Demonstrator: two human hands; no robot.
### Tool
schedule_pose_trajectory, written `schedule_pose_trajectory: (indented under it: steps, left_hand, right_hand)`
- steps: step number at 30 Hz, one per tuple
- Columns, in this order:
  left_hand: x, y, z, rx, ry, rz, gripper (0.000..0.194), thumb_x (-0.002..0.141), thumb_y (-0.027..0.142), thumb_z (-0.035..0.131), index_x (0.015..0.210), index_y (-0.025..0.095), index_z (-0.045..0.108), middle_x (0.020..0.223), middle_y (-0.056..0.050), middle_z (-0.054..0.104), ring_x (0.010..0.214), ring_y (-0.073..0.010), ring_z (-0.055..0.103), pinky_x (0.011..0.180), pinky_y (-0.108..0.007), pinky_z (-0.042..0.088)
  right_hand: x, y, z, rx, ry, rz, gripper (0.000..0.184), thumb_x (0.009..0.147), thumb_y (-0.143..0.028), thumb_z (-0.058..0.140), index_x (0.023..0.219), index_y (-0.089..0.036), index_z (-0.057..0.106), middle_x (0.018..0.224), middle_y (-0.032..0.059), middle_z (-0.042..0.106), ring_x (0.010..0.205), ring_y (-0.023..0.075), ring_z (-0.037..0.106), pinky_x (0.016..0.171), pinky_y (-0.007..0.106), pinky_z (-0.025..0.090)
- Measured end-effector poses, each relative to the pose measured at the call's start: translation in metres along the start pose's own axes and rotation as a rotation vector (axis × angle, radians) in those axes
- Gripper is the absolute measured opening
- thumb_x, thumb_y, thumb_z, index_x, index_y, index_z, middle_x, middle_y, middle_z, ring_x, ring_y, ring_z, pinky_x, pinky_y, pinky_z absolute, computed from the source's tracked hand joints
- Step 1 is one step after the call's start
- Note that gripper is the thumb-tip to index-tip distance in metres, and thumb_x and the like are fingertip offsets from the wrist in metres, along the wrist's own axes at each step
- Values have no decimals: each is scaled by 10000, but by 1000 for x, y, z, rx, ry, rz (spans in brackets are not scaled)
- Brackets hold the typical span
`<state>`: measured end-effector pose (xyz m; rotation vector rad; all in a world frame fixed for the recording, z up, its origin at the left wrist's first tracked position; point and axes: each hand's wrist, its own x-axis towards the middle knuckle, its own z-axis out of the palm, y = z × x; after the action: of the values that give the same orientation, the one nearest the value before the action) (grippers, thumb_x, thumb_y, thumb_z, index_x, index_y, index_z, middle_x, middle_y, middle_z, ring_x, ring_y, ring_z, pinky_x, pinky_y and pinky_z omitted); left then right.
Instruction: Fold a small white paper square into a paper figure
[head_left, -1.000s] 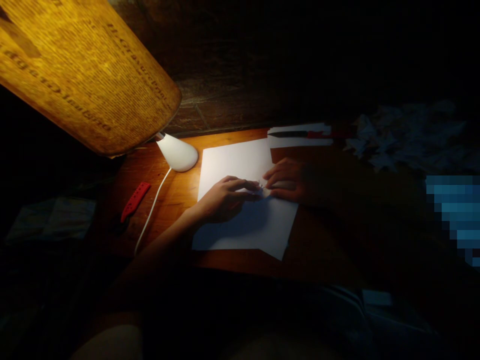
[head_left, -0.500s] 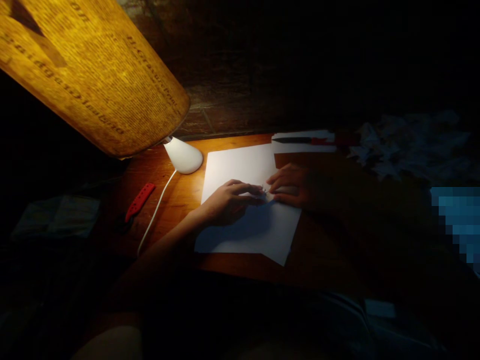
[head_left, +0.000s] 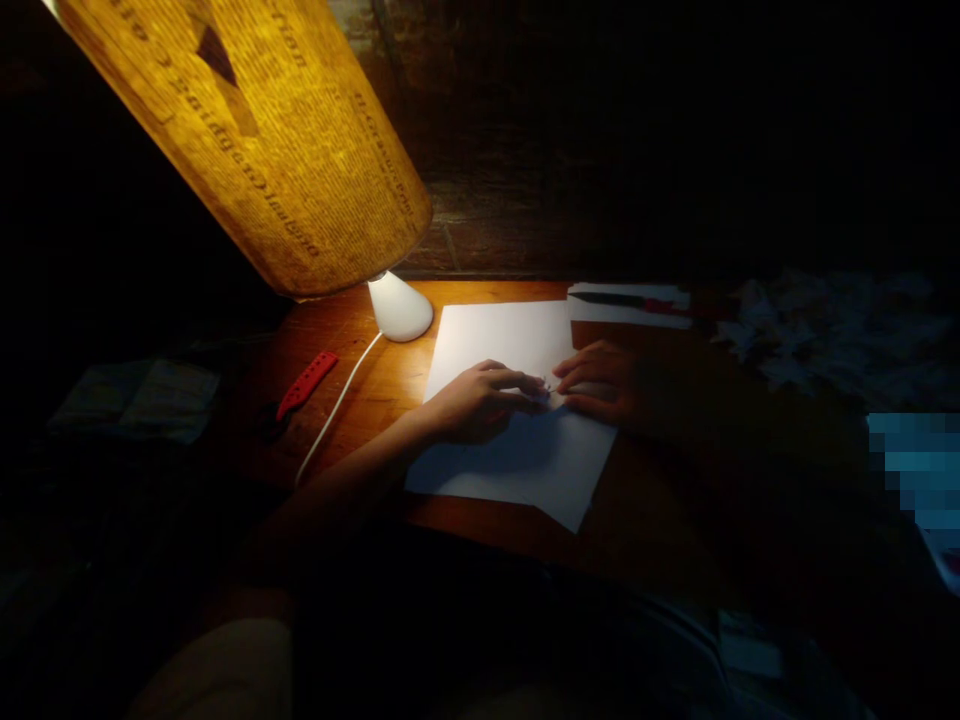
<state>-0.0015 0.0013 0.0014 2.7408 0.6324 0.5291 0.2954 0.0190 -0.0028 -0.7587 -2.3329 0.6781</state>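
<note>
White paper sheets [head_left: 510, 335] lie on the wooden table under the lamp light, one skewed beneath another. Over them my left hand [head_left: 491, 400] reaches in from the left, its thumb and fingers closed on a small pale piece of paper [head_left: 556, 398]. From the right, my right hand [head_left: 600, 382] grips the other side of that piece with bent fingers. Most of the small piece is hidden by the fingertips, and its exact shape is too dim to make out. My right forearm fades into darkness.
A lamp with a yellow printed shade [head_left: 285, 150] and white base [head_left: 401, 308] stands at the back left, its cord [head_left: 337, 408] trailing forward. Left of it lies a red-handled tool [head_left: 307, 385]. A dark-bladed knife [head_left: 611, 299] rests on cut paper [head_left: 630, 316]. Pale folded papers [head_left: 832, 330] are heaped right.
The view has swung so that the table and lamp sit further right in the picture. Both hands stay together at the small piece of paper, with only slight finger movement.
</note>
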Motion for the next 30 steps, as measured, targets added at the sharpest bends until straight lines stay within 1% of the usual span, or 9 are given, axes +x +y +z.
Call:
schedule_pose_trajectory:
  steps: [6,11,13,15,17,20,23,26,30]
  left_hand:
    - [1,0,0,10,9,2,530,871,36,585,1290,296,779,1365,-61,780,1196,-247,771,1047,-452,571]
    - [9,-1,-12,-25,-46,-26,523,846,40,632,1226,344,823,1299,-36,810,1041,-217,795,1009,-421,593]
    - [16,-3,-18,-50,-92,-11,477,861,59,642,1208,324,833,1273,-42,823,1050,-216,801,989,-401,600]
    - [23,-7,-21,-118,-128,-15,380,896,101,656,1170,289,842,1171,-41,852,1030,-208,812,957,-369,606]
    - [28,-11,-19,-164,-94,-77,226,959,200,683,1094,255,855,1035,-51,865,910,-191,816,871,-330,605]
    - [30,-16,-9,-201,-1,-115,121,925,246,763,991,223,862,943,-58,855,818,-177,792,814,-298,581]
    - [27,-19,2,-216,83,-87,83,923,261,790,925,211,856,955,-83,850,869,-184,774,822,-297,571]
    - [26,-19,7,-266,124,-73,97,906,274,821,838,205,830,982,-101,841,921,-199,765,853,-315,584]
    - [27,-19,7,-322,150,-81,92,882,296,841,913,212,821,1013,-97,820,956,-206,758,875,-331,603]
  right_hand:
    - [0,-5,-1,-2,-11,17,175,955,-398,740,1018,-268,838,1179,77,838,1146,305,732,1003,532,572]
    - [0,-9,-2,-16,-31,44,159,949,-378,737,1007,-268,836,1182,71,838,1155,305,725,1047,548,546]
    - [0,-10,-3,-15,-42,44,170,950,-375,735,1014,-257,840,1188,78,839,1170,308,723,1052,544,546]
    - [1,-11,-4,-19,-51,43,185,959,-375,724,1028,-251,843,1198,84,837,1184,309,720,1056,543,544]
    - [1,-12,-6,-21,-56,49,193,969,-383,714,1040,-261,846,1211,81,835,1188,309,718,1056,549,542]
    - [1,-12,-6,-7,-67,48,189,966,-398,721,1038,-278,849,1209,78,836,1180,314,722,1053,560,538]
    - [1,-11,-5,2,-57,48,186,944,-395,750,1040,-270,849,1201,80,838,1171,312,725,1051,544,535]
    - [1,-10,-5,-7,-70,57,207,950,-396,747,1072,-263,850,1206,74,835,1179,302,718,1065,533,525]
    - [1,-8,-3,6,-49,74,207,940,-389,744,1070,-271,855,1200,69,835,1176,307,705,1055,543,528]
